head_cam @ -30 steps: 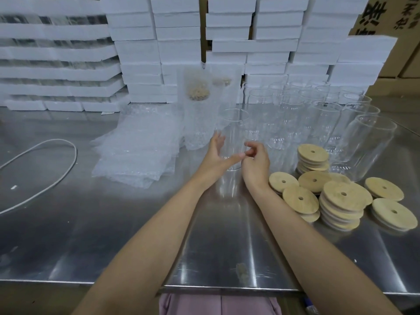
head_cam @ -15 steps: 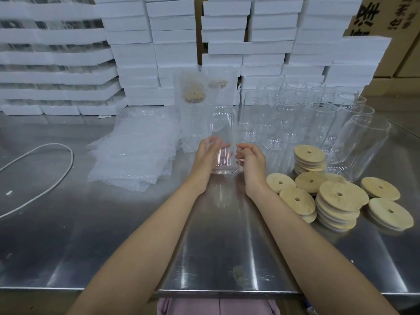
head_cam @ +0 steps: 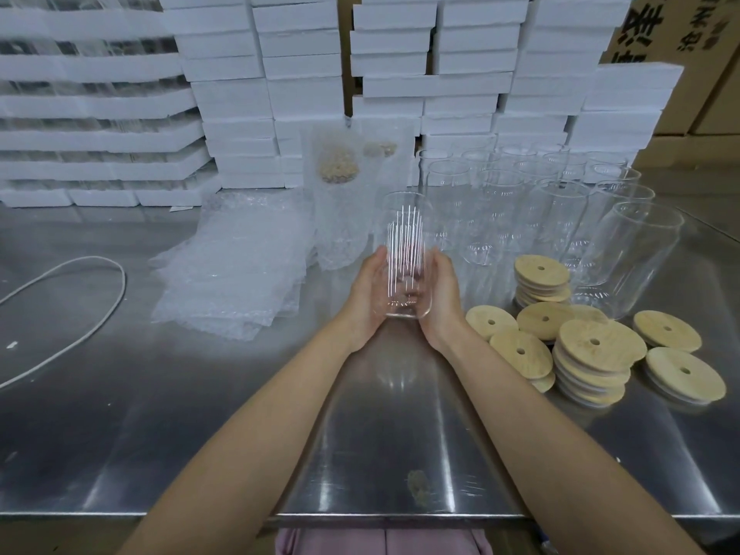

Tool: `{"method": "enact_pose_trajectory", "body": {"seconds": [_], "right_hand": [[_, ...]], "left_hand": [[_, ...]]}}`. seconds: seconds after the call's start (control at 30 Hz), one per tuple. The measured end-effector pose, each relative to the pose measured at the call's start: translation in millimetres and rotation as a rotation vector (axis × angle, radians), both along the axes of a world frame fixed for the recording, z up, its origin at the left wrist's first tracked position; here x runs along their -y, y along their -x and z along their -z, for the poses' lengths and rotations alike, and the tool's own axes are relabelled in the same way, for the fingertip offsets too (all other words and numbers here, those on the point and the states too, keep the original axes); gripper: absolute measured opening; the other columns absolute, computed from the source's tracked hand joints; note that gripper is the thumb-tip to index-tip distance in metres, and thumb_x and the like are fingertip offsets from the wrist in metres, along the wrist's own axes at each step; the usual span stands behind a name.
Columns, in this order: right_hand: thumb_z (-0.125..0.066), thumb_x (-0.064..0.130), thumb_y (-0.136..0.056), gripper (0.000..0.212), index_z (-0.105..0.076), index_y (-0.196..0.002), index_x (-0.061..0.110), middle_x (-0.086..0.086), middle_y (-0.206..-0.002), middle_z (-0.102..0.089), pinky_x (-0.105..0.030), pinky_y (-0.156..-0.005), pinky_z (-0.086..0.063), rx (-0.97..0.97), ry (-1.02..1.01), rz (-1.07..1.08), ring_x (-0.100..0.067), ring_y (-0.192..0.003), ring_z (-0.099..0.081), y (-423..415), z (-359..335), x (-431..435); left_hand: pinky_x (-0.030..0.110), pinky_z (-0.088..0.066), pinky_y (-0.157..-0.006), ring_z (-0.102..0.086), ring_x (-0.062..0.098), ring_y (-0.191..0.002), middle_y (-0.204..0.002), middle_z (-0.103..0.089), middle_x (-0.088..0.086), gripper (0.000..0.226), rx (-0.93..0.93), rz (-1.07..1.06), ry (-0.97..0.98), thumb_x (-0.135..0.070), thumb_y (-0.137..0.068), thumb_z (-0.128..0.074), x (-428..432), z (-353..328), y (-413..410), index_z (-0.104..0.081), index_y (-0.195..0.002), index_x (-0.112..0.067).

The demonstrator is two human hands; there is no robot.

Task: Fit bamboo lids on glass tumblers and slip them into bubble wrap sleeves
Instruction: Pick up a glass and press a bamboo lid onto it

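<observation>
packing workshop, stacked foam boxes (head_cam: pixel 468 86), steel table (head_cam: pixel 160 434)

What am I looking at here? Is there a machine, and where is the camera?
No machine here: these are a person's two bare hands, filmed by a wide-angle camera worn on the head, looking forward and down. The left hand and right hand together hold one clear glass tumbler, lidless, over a shiny steel table. On the right lie round bamboo lids with small holes, some stacked; behind them stand more empty glass tumblers. On the left lies a pile of flat bubble wrap sleeves; white foam boxes are stacked at the back.
</observation>
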State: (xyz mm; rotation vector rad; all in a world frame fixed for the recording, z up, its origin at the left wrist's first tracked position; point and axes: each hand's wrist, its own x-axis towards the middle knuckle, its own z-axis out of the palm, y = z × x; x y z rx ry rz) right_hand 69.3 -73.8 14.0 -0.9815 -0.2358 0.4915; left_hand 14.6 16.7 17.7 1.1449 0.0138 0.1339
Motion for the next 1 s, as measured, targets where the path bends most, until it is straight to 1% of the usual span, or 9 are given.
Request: {"method": "enact_pose_trajectory", "body": {"seconds": [0.13,0.2,0.4,0.47,0.6,0.7,0.77,0.87,1.0], "right_hand": [[-0.031,0.041,-0.104,0.035,-0.058,-0.120,0.026,-0.001,-0.124,-0.063,-0.040,-0.091,-0.047,0.055,-0.002,0.068,-0.016,-0.113,-0.061,1.0,-4.5,0.8],[-0.033,0.040,-0.104,0.033,-0.052,-0.128,0.028,-0.004,-0.133,-0.059,-0.040,-0.090,-0.050,0.080,-0.010,0.084,-0.019,-0.117,-0.060,2.9,-6.9,1.9],[-0.037,0.031,-0.104,0.034,-0.041,-0.137,0.024,-0.009,-0.125,-0.063,-0.037,-0.082,-0.054,0.187,0.048,0.143,-0.015,-0.094,-0.069,8.9,-6.0,2.1],[-0.041,0.031,-0.103,0.030,-0.045,-0.132,0.028,-0.004,-0.121,-0.064,-0.035,-0.087,-0.053,0.223,0.099,0.195,-0.009,-0.087,-0.070,8.1,-4.9,3.4],[-0.049,0.035,-0.101,0.028,-0.047,-0.129,0.033,0.003,-0.118,-0.063,-0.035,-0.095,-0.052,0.312,0.148,0.285,-0.009,-0.098,-0.068,7.8,-1.4,3.8],[-0.057,0.032,-0.097,0.032,-0.047,-0.127,0.035,-0.002,-0.126,-0.059,-0.038,-0.103,-0.047,0.374,0.163,0.307,-0.015,-0.115,-0.061,8.6,-0.5,3.3],[-0.059,0.031,-0.096,0.034,-0.048,-0.127,0.033,-0.004,-0.128,-0.057,-0.041,-0.105,-0.046,0.409,0.174,0.312,-0.018,-0.121,-0.056,8.3,0.4,3.5],[-0.056,0.034,-0.097,0.028,-0.054,-0.125,0.030,-0.002,-0.127,-0.060,-0.034,-0.098,-0.049,0.367,0.163,0.309,-0.014,-0.115,-0.060,7.0,0.0,4.2],[-0.047,0.034,-0.102,0.018,-0.063,-0.109,0.031,0.009,-0.105,-0.069,-0.027,-0.084,-0.048,0.237,0.135,0.295,-0.007,-0.098,-0.064,1.9,-3.1,3.9]], "left_hand": [[0.033,-0.050,-0.084,-0.060,0.008,-0.100,-0.109,-0.065,-0.005,0.042,-0.021,-0.200,-0.105,-0.047,-0.095,-0.036,1.1,1.5,-4.8,-0.064,-0.115,-0.023],[0.029,-0.048,-0.089,-0.057,0.010,-0.111,-0.125,-0.061,0.001,0.045,-0.030,-0.274,-0.148,-0.042,-0.102,-0.027,-0.7,1.5,-6.7,-0.059,-0.126,-0.021],[0.048,-0.035,-0.112,-0.048,0.021,-0.131,-0.138,-0.053,0.002,0.043,-0.034,-0.329,-0.234,-0.047,-0.103,-0.022,-4.7,5.5,-8.2,-0.058,-0.122,-0.031],[0.045,-0.036,-0.111,-0.047,0.018,-0.131,-0.138,-0.054,0.002,0.050,-0.017,-0.354,-0.303,-0.046,-0.104,-0.020,-4.6,11.7,-11.9,-0.050,-0.136,-0.023],[0.024,-0.043,-0.095,-0.048,0.008,-0.127,-0.131,-0.052,-0.009,0.047,-0.014,-0.413,-0.351,-0.053,-0.100,-0.030,-5.7,17.5,-14.1,-0.041,-0.136,-0.025],[0.022,-0.043,-0.096,-0.048,-0.003,-0.121,-0.133,-0.045,-0.010,0.090,0.003,-0.366,-0.429,-0.073,-0.077,-0.051,-3.2,19.0,-12.3,-0.024,-0.147,-0.024],[0.017,-0.044,-0.089,-0.049,-0.005,-0.117,-0.128,-0.044,-0.012,0.103,0.020,-0.357,-0.455,-0.073,-0.064,-0.060,-1.7,18.7,-11.1,-0.019,-0.147,-0.028],[0.024,-0.048,-0.091,-0.058,-0.005,-0.102,-0.120,-0.049,-0.012,0.086,0.025,-0.396,-0.431,-0.066,-0.068,-0.064,-2.8,17.9,-10.6,-0.026,-0.136,-0.028],[0.037,-0.053,-0.084,-0.066,0.006,-0.095,-0.114,-0.059,-0.001,0.048,0.009,-0.383,-0.135,-0.052,-0.078,-0.061,-4.3,11.5,-9.5,-0.042,-0.111,-0.024]]}}
